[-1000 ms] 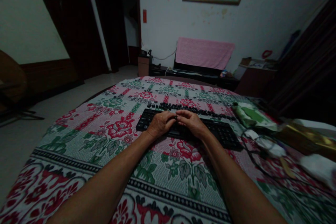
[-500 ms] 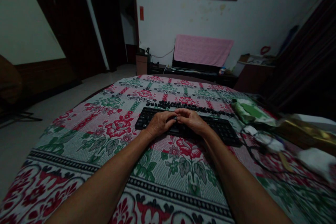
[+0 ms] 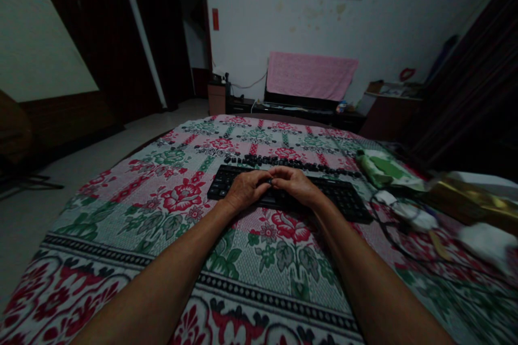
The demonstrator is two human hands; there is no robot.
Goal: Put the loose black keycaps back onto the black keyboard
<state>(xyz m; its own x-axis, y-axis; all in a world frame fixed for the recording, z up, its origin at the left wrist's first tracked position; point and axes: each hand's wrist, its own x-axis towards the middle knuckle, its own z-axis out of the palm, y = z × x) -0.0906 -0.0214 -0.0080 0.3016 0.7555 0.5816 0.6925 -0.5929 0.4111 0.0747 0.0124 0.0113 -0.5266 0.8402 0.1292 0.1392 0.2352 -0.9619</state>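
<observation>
A black keyboard (image 3: 343,199) lies on a floral cloth, with a row of loose black keycaps (image 3: 291,164) just beyond it. My left hand (image 3: 245,190) and my right hand (image 3: 297,185) rest on the keyboard's middle, fingertips meeting. Both hands have curled fingers pinched together around something small and dark between them, too small to name. The keys under my hands are hidden.
The floral cloth (image 3: 178,199) covers a round table. At the right lie a green and white packet (image 3: 382,170), white items with a dark cable (image 3: 404,221) and a gold box (image 3: 473,199). A pink-covered unit (image 3: 309,75) stands against the far wall.
My hands stay pinched together on the keyboard. The view has shifted slightly, with no clear movement of the hands.
</observation>
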